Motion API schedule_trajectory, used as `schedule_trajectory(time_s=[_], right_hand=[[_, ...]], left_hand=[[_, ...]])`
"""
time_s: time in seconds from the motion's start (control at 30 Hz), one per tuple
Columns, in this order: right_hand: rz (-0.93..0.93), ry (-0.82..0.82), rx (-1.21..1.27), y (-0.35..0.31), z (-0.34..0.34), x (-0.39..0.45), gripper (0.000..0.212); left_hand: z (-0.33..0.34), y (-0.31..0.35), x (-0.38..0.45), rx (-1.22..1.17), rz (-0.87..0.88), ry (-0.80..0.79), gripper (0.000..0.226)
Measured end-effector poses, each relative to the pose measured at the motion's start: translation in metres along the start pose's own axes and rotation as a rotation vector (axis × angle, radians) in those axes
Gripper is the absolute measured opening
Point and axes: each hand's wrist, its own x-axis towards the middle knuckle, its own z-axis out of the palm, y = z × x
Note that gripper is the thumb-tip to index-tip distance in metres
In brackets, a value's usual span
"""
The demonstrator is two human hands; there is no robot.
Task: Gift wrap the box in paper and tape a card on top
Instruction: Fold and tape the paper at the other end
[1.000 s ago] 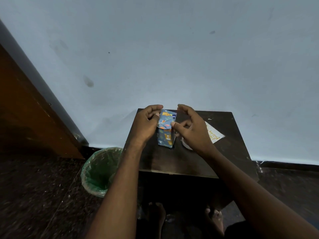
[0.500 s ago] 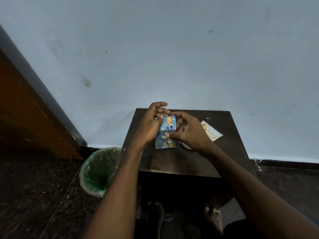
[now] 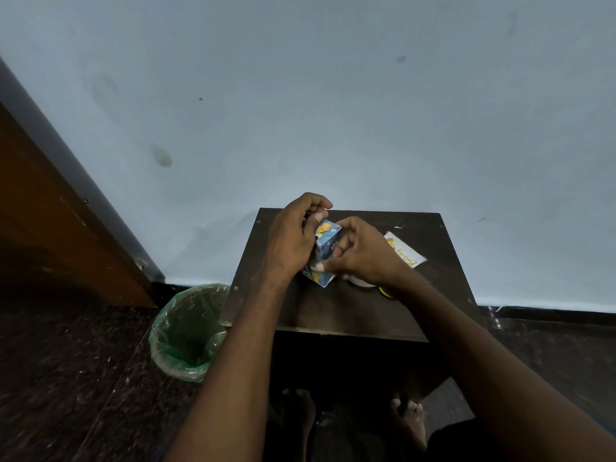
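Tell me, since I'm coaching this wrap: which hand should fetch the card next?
Probably the right hand: the card lies just beyond it, while the left hand grips the wrapped box on the far side.

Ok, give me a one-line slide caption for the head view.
Both hands, left hand and right hand, grip a paper-wrapped box above a dark table, greeting card lying beside.

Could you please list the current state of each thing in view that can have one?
Box: wrapped in blue patterned paper, tilted, held by both hands.
Left hand: grips the box.
Right hand: grips the box.
Card: lying flat on the table, not yet taped on.
Bin: lined with a green bag, open.
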Motion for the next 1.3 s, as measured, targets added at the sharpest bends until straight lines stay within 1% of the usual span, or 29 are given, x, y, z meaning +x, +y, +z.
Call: schedule_trajectory(time_s=[0.03,0.07,0.17,0.2,0.27,0.33,0.37,0.43,0.5,0.53,0.67,0.73,0.83,0.93,1.0,1.07,1.13,1.2,1.3], right_hand=[[0.023,-0.05,-0.007,0.001,-0.008,0.0,0.065],[0.035,-0.056,-0.075,0.002,-0.016,0.0,0.057],[0.042,0.059,-0.455,0.008,-0.032,0.0,0.025],[0.064,0.071,-0.547,0.009,-0.033,-0.001,0.023],[0.129,0.034,-0.645,0.011,-0.028,-0.003,0.037],[0.159,-0.011,-0.72,0.015,-0.018,-0.005,0.044],[0.156,-0.017,-0.749,0.018,-0.014,-0.005,0.041],[0.134,0.005,-0.758,0.021,-0.01,-0.006,0.024],[0.118,0.063,-0.693,0.023,-0.01,-0.004,0.008],[0.105,0.098,-0.65,0.023,-0.011,-0.004,0.005],[0.035,0.248,-0.476,0.014,-0.022,-0.008,0.02],[0.028,0.292,-0.291,0.01,-0.03,-0.012,0.024],[-0.002,0.287,0.091,0.003,-0.041,-0.019,0.027],[-0.088,0.276,0.292,-0.004,-0.042,-0.025,0.031],[-0.13,0.268,0.349,-0.004,-0.037,-0.027,0.03],[-0.158,0.262,0.352,-0.002,-0.03,-0.026,0.027],[-0.183,0.269,0.345,-0.001,-0.025,-0.024,0.022],[-0.218,0.288,0.337,-0.001,-0.02,-0.024,0.018],[-0.251,0.322,0.272,0.001,-0.015,-0.025,0.019]], left_hand=[[-0.001,-0.002,0.0,-0.022,0.0,-0.009,0.023],[-0.002,-0.002,0.0,-0.042,-0.001,-0.017,0.023],[-0.001,-0.004,0.002,-0.061,0.001,-0.036,0.025],[-0.001,-0.004,0.002,-0.066,0.002,-0.045,0.026],[-0.001,-0.006,0.004,-0.081,0.003,-0.073,0.031],[-0.001,-0.008,0.005,-0.089,0.004,-0.093,0.035],[-0.002,-0.008,0.006,-0.089,0.004,-0.096,0.036],[-0.001,-0.007,0.005,-0.092,0.007,-0.096,0.037],[-0.001,-0.005,0.003,-0.091,0.01,-0.096,0.037],[-0.001,-0.004,0.002,-0.092,0.01,-0.093,0.038],[-0.001,0.001,0.0,-0.107,0.029,-0.075,0.046],[0.001,0.003,-0.001,-0.101,0.035,-0.066,0.047],[0.005,0.004,0.0,-0.1,0.043,-0.029,0.038],[0.011,-0.003,0.001,-0.107,0.052,0.009,0.033],[0.014,-0.008,0.002,-0.075,0.05,-0.009,0.039],[0.015,-0.009,0.003,-0.06,0.051,-0.021,0.04],[0.015,-0.005,0.004,-0.082,0.055,-0.031,0.034],[0.013,0.0,0.003,-0.138,0.023,-0.041,0.025],[0.009,0.006,0.002,-0.179,-0.04,-0.039,0.015]])
